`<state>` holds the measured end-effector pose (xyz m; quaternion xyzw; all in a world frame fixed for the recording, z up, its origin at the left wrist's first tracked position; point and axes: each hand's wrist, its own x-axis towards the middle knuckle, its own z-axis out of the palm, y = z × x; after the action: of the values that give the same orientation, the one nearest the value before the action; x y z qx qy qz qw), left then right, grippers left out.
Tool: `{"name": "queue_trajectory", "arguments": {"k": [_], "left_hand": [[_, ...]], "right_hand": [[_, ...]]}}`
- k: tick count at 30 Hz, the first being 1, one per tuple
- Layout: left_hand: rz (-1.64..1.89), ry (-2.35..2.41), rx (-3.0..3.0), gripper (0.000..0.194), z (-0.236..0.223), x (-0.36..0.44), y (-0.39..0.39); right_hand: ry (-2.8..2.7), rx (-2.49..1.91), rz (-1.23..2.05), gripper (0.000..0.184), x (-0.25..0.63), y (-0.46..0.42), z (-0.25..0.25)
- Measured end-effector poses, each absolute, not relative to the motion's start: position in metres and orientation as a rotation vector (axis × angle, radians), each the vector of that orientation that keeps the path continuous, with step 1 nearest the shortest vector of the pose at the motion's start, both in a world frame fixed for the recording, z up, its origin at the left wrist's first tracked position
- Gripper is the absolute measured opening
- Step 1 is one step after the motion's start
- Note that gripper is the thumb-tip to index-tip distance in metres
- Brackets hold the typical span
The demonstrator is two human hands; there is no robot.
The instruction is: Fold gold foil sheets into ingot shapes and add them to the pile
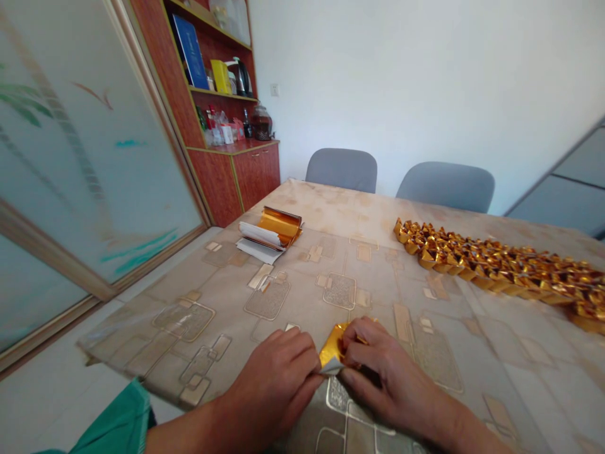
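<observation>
Between my two hands is a small piece of gold foil paper (333, 345), partly folded, with a pale underside showing at its near edge. My left hand (278, 372) pinches its left end between thumb and fingers. On the other side my right hand (378, 362) grips the paper with curled fingers, which cover much of it. Farther left on the table lies a curling stack of gold foil sheets (281, 226) with white backs. Rows of folded gold paper pieces (477, 258) stand close together at the right.
A patterned, clear-covered tablecloth (302, 277) spreads over the table. Two grey chairs (341, 169) stand at the far side by the white wall. A red-brown cabinet (236, 176) with shelves and a frosted sliding door (94, 145) are on the left.
</observation>
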<state>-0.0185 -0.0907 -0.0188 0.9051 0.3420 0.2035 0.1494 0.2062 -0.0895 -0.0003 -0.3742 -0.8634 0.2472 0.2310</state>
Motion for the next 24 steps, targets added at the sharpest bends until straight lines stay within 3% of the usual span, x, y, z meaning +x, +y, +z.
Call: {"name": "queue_trajectory", "arguments": {"k": [13,24], "left_hand": [[0.597,1.275,2.343,0.010,-0.019,-0.015,-0.088],[0.579,1.316,2.301,0.021,-0.019,-0.015,-0.084]], "right_hand": [[-2.236,-1.228,0.546,0.023,0.191,-0.090,-0.018],[-2.313,-1.269,0.441,0.023,0.189,-0.089,-0.017]]}}
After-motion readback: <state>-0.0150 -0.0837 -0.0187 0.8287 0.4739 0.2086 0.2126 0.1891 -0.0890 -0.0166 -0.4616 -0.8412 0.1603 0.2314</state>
